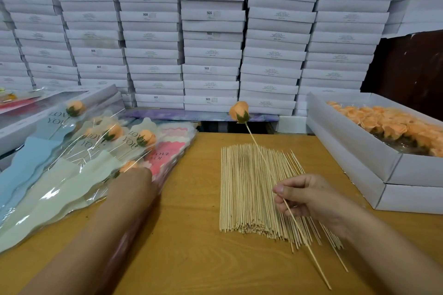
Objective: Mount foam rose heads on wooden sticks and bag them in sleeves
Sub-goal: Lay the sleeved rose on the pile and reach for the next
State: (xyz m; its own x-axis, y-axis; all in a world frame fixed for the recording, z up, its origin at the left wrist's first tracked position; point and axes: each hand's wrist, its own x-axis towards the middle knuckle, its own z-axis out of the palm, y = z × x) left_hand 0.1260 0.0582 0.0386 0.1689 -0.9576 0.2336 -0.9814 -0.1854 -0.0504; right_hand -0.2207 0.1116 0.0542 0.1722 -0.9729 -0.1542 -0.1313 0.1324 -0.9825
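My right hand (306, 196) pinches a wooden stick (260, 151) with an orange foam rose head (239, 111) mounted on its far end, held slanted above the pile of bare sticks (249, 189). My left hand (134, 182) reaches onto the pile of sleeves (60, 187) at the left, its fingers hidden against the plastic near a bagged rose (128, 166). Several bagged roses (146, 137) lie in "LOVE YOU" sleeves there. An open white box (354, 143) at the right holds several orange rose heads (393, 124).
The wooden table (187, 223) carries everything. A wall of stacked white boxes (211, 31) fills the back. More flat boxes (31, 122) lie under the sleeves at the far left. A second white box (412, 199) sits beneath the rose box.
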